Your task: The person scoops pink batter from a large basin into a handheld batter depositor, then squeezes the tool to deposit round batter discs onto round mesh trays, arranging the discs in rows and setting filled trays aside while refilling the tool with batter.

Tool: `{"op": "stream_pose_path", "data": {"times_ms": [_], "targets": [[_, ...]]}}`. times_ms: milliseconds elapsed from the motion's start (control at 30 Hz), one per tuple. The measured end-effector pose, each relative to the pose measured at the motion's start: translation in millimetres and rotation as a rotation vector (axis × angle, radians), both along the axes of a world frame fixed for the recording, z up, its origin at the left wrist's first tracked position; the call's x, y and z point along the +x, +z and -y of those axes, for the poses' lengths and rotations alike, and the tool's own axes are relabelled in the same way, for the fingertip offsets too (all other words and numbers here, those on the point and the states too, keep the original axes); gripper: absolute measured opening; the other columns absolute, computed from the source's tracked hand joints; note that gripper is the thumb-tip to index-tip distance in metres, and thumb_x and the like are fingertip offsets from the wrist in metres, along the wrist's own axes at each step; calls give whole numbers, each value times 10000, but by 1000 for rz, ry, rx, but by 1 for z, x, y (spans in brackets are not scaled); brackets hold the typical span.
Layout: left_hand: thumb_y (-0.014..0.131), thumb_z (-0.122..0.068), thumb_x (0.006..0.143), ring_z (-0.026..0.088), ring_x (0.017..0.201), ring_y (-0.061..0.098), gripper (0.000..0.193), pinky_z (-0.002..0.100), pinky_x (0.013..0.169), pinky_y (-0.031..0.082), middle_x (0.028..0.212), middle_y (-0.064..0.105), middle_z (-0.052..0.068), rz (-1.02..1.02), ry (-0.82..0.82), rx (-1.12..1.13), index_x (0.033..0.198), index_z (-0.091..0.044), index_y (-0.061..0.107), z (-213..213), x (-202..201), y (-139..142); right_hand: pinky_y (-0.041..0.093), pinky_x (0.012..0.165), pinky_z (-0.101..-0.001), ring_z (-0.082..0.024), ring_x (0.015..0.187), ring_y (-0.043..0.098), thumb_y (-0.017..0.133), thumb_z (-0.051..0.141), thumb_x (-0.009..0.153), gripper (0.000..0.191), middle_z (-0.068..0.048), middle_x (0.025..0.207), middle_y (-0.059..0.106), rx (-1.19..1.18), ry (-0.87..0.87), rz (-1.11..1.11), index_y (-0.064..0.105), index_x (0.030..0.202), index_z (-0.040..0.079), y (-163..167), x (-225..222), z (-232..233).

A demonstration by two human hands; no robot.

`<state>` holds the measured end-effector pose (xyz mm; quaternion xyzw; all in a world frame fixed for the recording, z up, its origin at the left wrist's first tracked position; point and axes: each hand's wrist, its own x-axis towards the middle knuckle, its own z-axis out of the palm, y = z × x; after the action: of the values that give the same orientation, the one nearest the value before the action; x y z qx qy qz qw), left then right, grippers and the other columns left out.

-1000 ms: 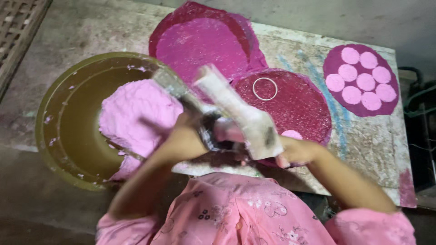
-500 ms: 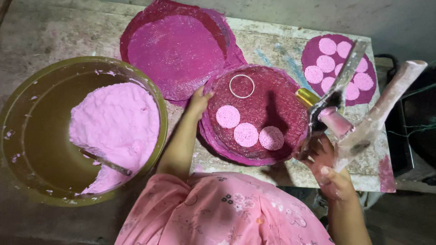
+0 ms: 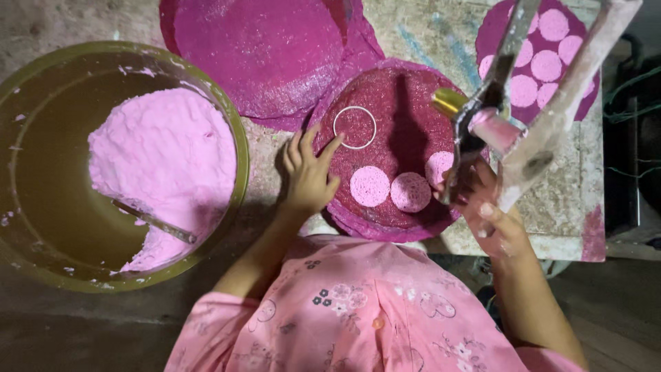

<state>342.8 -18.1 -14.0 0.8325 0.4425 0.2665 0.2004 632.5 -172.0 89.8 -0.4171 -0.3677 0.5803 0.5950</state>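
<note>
My left hand [image 3: 309,176] rests flat on the edge of a round magenta mesh sheet [image 3: 396,103], fingers spread, just below a thin white ring [image 3: 354,127] lying on it. Three pink paste discs [image 3: 390,188] sit in a row on that sheet. My right hand [image 3: 492,217] grips a bundle of long tools [image 3: 533,103]: a metal scraper and a pale paste-smeared stick, held up over the sheet's right side. A big olive bowl [image 3: 234,145] at the left holds a mound of pink paste [image 3: 165,162] with a spoon handle [image 3: 153,222] stuck in it.
More magenta sheets [image 3: 258,55] lie stacked at the back. Another sheet [image 3: 547,62] covered with several pink discs lies at the back right. All rest on a stained stone slab [image 3: 558,207]; dark cables [image 3: 633,138] run past its right edge.
The view has shifted closer. My left hand slid down from the sheet's upper left edge to below the ring. My right hand lifted the tools up and inward over the sheet.
</note>
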Motion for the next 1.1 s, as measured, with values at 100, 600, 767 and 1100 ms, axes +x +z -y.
{"op": "stream_pose_path", "data": {"times_ms": [100,600,767,1100], "targets": [[720,-128,812,428,1460,269,463,657,1176,155,1528,379,133,-39,-65,20,1265,-221,689,-22,6,0,399,1175,-587,-381,1362,509,760,350,837,940,-196,1505,472,-22,27,1,294,1608,82,2,-7,-4],[607,-34,925,302,1360,470,632,470,1155,376,1479,494,172,1145,67,-900,1526,-31,410,-32,15,-55,432,1133,-570,-364,1317,524,754,357,822,952,-196,1448,482,-92,-44,58,275,1580,34,0,-9,17],[535,29,957,283,1237,624,541,417,1125,445,1395,637,194,1321,227,-950,1494,51,476,-2,22,-66,455,1084,-494,-322,1247,559,743,399,822,961,-183,1392,522,-144,48,72,293,1591,36,-7,-8,6],[606,-360,1055,334,1576,321,793,445,1325,241,1670,337,224,1688,-444,-868,1639,27,234,-30,0,33,480,1008,-448,-286,1210,576,666,829,727,1221,-181,1407,521,-415,564,41,308,1553,5,5,-10,-15]]}}
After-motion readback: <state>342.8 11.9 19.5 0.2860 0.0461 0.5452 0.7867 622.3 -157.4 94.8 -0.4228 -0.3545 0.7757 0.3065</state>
